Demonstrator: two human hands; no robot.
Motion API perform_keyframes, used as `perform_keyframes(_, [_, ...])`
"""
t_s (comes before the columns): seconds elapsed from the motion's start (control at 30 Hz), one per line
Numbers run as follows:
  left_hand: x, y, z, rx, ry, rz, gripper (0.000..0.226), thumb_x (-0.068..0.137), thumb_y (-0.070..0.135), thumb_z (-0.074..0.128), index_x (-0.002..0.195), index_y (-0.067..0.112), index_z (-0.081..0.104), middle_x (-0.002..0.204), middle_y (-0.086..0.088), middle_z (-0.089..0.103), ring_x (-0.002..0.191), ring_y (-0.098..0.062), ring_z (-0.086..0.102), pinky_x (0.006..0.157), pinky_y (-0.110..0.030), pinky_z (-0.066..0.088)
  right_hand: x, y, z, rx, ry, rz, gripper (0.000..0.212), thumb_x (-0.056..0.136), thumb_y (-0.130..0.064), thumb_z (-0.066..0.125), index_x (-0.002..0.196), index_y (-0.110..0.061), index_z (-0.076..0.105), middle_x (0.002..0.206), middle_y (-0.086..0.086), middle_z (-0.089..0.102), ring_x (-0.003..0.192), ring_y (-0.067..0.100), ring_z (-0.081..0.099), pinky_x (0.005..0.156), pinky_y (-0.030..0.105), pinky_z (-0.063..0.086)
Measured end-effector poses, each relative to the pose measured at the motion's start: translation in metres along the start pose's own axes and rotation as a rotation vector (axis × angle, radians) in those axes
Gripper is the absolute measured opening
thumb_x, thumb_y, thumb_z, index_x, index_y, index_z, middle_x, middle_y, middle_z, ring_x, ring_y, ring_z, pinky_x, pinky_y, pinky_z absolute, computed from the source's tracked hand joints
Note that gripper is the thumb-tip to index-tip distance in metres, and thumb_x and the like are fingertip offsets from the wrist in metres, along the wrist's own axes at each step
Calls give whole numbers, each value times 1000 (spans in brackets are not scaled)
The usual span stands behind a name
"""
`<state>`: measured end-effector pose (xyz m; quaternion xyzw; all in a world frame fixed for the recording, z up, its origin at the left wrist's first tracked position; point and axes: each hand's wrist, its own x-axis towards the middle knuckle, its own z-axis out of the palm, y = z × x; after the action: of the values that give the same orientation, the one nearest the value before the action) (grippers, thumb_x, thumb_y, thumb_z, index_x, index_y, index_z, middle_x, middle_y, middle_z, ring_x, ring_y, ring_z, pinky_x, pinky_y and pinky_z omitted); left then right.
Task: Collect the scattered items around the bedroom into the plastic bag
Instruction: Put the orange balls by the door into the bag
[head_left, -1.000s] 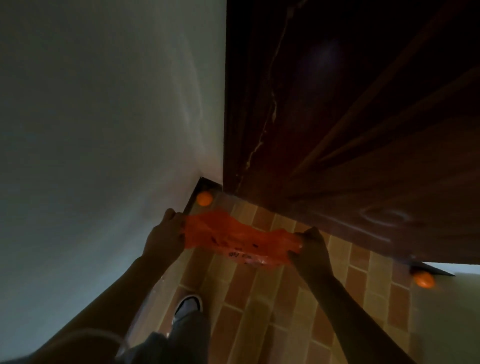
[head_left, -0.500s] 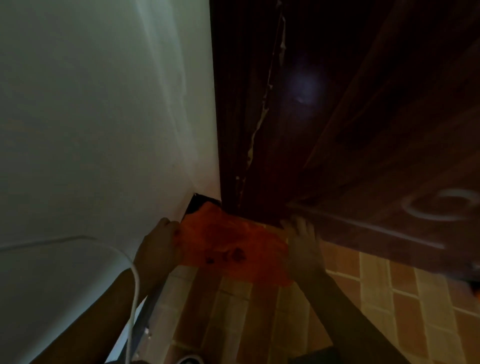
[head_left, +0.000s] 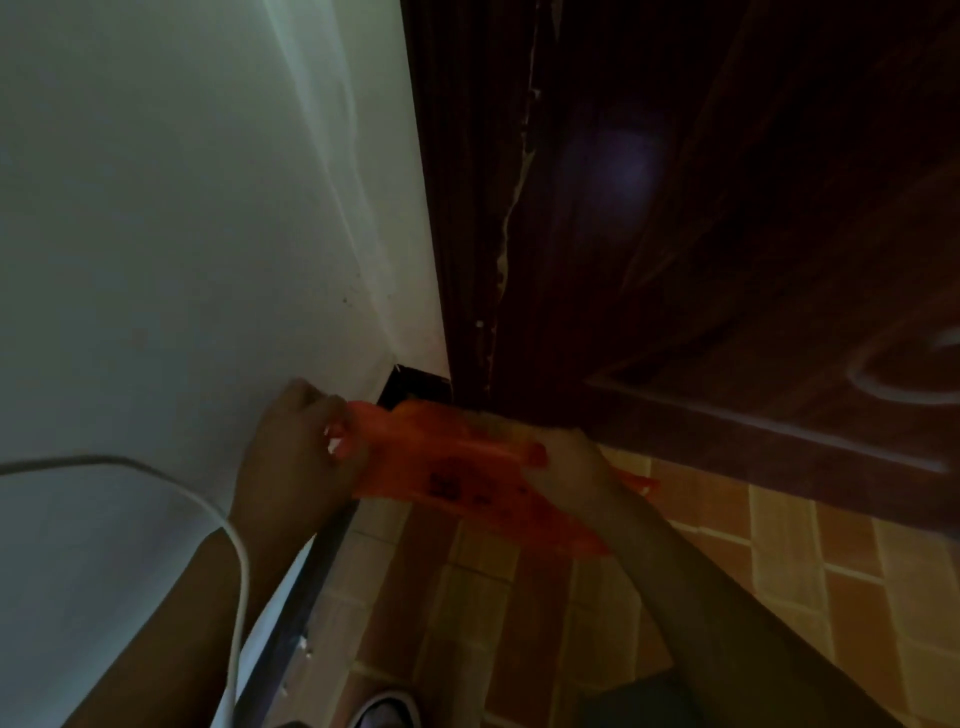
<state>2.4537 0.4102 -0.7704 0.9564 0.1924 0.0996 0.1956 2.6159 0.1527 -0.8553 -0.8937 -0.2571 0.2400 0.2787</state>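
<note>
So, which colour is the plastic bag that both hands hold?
The plastic bag is orange-red with a few dark printed marks, as the head view shows.

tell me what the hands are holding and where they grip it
Both hold the orange plastic bag. The left hand grips its left edge; the right hand is blurred but seems to hold the bag's right side.
</note>
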Motion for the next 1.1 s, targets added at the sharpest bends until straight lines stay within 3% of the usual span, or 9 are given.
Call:
perform_keyframes(0.13, [7,42,17,52,-13,521,30,87,38,69,112,22,72,133,-9,59,126,-31,50,102,-48,44,4,3,-7,166,-133,28,5,86,-22,73,83,-25,76,74,-12,71,64,1,65,64,27,56])
perform_keyframes(0.27, [8,62,69,144,-255,597,50,87,55,62,129,28,71,144,-5,58,136,-32,49,110,-52,40,4,7,-12,394,-205,59,49,87,-11,73,64,-54,73,63,-24,69,58,-8,63,60,14,46])
perform_keyframes(0.37, [-2,50,102,296,-402,519,59,84,67,55,132,34,67,147,0,55,138,-28,48,112,-55,39,6,18,-11,448,-171,104,29,80,-18,74,69,-45,76,67,-16,71,62,0,67,62,19,50])
perform_keyframes(0.5, [-21,26,141,309,-416,558,26,92,44,65,114,35,75,125,5,65,120,-21,62,109,-46,43,8,47,2,255,-28,62,24,86,-14,76,82,-31,60,81,-10,66,70,4,64,65,23,45])
perform_keyframes(0.67, [-36,5,160,179,-552,480,25,96,36,45,108,32,67,113,9,63,106,-14,59,96,-42,52,8,74,4,41,43,113,50,90,-16,69,129,-33,44,123,-1,45,102,23,59,84,39,52])
perform_keyframes(0.8, [-47,-11,158,128,-545,448,18,88,30,63,103,41,66,108,16,65,98,-2,62,87,-30,58,12,81,9,-49,68,150,66,93,-11,62,147,-40,39,152,3,33,116,30,63,88,40,57])
perform_keyframes(0.87, [-53,-9,148,149,-683,347,21,91,31,65,103,48,60,106,17,62,91,1,58,81,-25,56,14,81,13,-79,68,173,64,95,-16,64,148,-41,39,154,2,32,118,29,63,92,42,58])
perform_keyframes(0.97, [-52,10,135,131,-1028,252,28,101,28,58,130,30,61,126,11,58,104,-3,57,81,-14,45,19,80,16,-102,56,256,73,94,-5,62,155,-35,35,165,4,21,130,32,58,97,43,58])
perform_keyframes(1.1, [-28,65,95,-295,-1017,309,31,101,30,63,132,32,67,129,24,62,116,4,61,97,-15,49,21,69,22,-69,13,154,59,100,-20,56,153,-38,37,167,2,21,139,33,50,109,46,50])
